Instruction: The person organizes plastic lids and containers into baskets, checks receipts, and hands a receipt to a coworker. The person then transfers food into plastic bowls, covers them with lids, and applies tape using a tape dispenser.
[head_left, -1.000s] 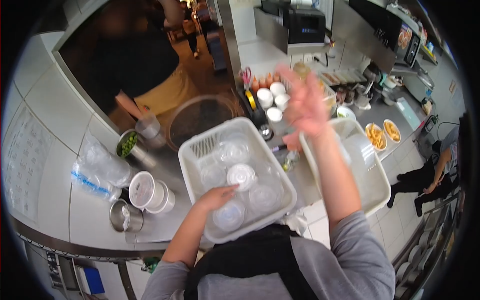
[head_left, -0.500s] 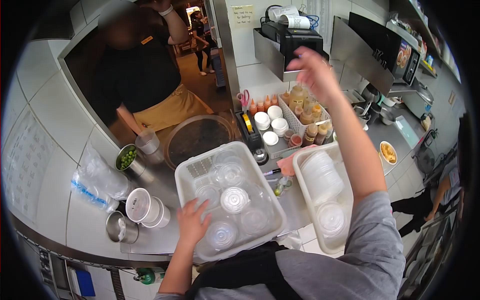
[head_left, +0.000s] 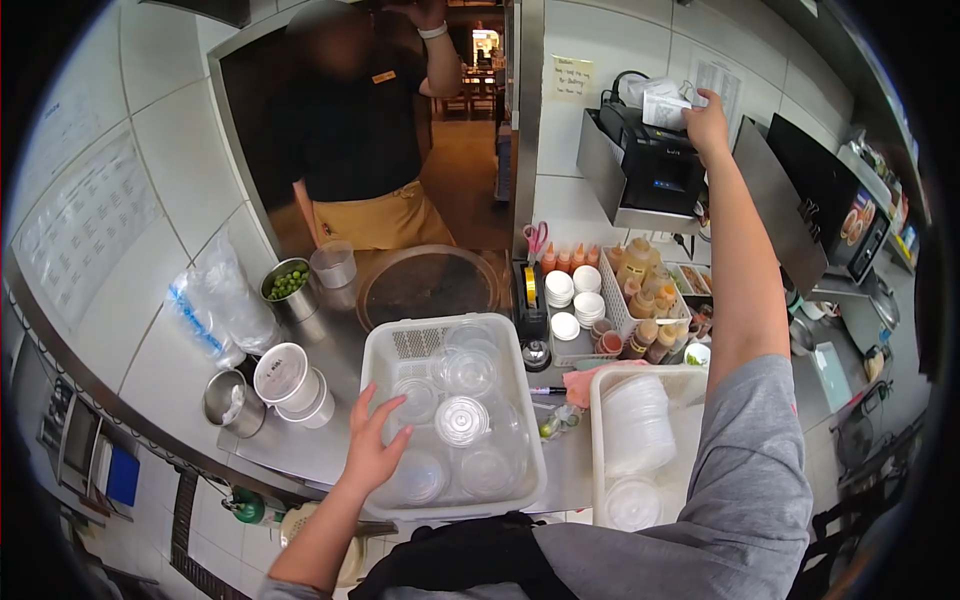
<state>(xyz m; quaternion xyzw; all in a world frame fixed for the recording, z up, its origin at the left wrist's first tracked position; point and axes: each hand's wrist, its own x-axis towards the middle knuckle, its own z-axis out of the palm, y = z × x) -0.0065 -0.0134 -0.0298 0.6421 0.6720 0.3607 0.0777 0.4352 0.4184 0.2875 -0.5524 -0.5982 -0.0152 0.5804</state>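
Green fruits [head_left: 288,279] are held in a metal pot [head_left: 301,308] at nine o'clock, white tubs [head_left: 285,378] grouped at eight, and a note [head_left: 572,77] posted at one.

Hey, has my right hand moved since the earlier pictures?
Yes: judged against the black printer, the right hand has gone up, from below it in view to the white paper on top.

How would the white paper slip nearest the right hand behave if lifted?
The slip probably weighs little, looking like a thin sheet. It may bend easily, with no backing visible. Lifted by the edge near the right hand, it might droop.
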